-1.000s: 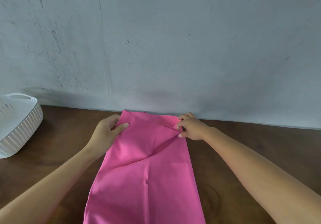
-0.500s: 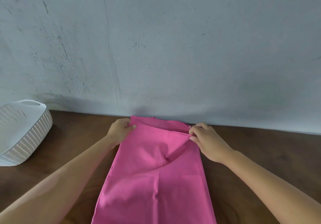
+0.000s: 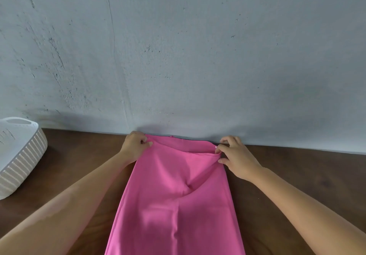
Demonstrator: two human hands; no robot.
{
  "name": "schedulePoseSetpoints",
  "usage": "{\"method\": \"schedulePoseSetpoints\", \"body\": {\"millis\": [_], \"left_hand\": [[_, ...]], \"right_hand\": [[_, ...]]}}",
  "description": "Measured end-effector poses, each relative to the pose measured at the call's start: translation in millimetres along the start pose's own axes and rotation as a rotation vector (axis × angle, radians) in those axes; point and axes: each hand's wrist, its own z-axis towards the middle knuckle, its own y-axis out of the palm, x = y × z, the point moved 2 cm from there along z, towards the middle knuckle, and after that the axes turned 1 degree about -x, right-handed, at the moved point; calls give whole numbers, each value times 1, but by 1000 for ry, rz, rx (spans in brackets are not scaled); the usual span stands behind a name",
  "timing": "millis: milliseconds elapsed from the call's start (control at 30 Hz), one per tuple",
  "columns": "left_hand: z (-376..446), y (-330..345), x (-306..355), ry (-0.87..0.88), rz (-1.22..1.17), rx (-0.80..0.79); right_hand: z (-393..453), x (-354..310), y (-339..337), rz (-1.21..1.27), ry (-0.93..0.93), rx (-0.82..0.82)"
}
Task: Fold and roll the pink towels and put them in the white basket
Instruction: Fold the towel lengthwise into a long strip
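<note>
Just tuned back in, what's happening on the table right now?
A person is working on a pink towel laid lengthwise on the brown table. The left hand and right hand each pinch a far corner by the wall, where a narrow strip is turned over. No roll yet. The white basket sits off to the left.

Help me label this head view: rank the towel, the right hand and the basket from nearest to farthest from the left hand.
1. Towel: its far left corner is pinched in the left hand.
2. Right hand: across the towel, pinching the far right corner.
3. Basket: at the table's left edge.
</note>
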Motion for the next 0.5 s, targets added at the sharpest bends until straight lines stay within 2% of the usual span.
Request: {"method": "schedulePoseSetpoints", "body": {"millis": [200,400,500], "left_hand": [[-2,-5,-2,-165,-169,-31],[-31,-29,10,-126,-440,67],[-49,-47,24,-89,-472,91]], "right_hand": [[6,3,-4,95,99,-26],[-5,5,-28,61,58,17],[-20,3,-46,28,4,65]]}}
